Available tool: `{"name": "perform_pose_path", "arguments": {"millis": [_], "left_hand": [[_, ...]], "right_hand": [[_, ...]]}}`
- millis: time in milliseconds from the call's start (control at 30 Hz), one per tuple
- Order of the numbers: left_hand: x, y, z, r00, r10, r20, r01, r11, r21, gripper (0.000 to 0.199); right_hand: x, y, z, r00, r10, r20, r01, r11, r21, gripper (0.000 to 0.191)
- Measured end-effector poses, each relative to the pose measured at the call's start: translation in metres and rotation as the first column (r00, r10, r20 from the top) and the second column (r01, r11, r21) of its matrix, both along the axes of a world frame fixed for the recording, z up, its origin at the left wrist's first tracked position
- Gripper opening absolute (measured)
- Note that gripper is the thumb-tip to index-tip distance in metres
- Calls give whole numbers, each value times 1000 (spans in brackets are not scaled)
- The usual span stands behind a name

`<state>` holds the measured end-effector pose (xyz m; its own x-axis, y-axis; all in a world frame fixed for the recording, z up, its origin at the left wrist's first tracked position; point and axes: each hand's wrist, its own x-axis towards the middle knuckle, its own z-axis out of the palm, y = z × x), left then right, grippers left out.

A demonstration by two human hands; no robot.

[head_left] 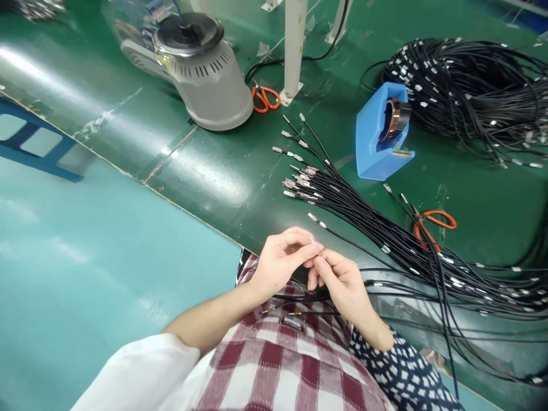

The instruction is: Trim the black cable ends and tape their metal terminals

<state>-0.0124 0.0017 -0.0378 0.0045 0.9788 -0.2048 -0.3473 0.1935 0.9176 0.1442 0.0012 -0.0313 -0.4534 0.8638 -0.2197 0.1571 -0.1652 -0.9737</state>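
Observation:
My left hand is closed in a pinch, with a small whitish, clear-looking piece showing at its fingertips. Against it, fingertip to fingertip, my right hand is also pinched; what it grips is hidden by the fingers. Black cables pass under both hands across my lap, some with thin bare ends. Just beyond the hands, a single black cable with a metal tip lies on the green table. Behind it spreads a bundle of black cables with metal terminals and white labels.
A blue tape dispenser stands behind the bundle, orange-handled cutters to its right. A large cable coil lies back right. Further left are a grey machine, orange-handled scissors and a white post.

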Motion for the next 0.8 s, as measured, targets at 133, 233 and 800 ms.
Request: {"name": "perform_pose_path", "arguments": {"millis": [133,233,800], "left_hand": [[-17,-5,0,991,-23,-129,29,998,52,10],[-36,-11,-1,949,-71,-306,110,987,113,8],[-67,-17,-4,362,-194,-912,765,620,172,10]], "right_hand": [[0,-5,5,973,-18,229,-43,964,261,18],[5,-12,7,931,-55,362,-125,881,456,17],[199,-77,-8,249,-576,779,107,816,568,28]]}}
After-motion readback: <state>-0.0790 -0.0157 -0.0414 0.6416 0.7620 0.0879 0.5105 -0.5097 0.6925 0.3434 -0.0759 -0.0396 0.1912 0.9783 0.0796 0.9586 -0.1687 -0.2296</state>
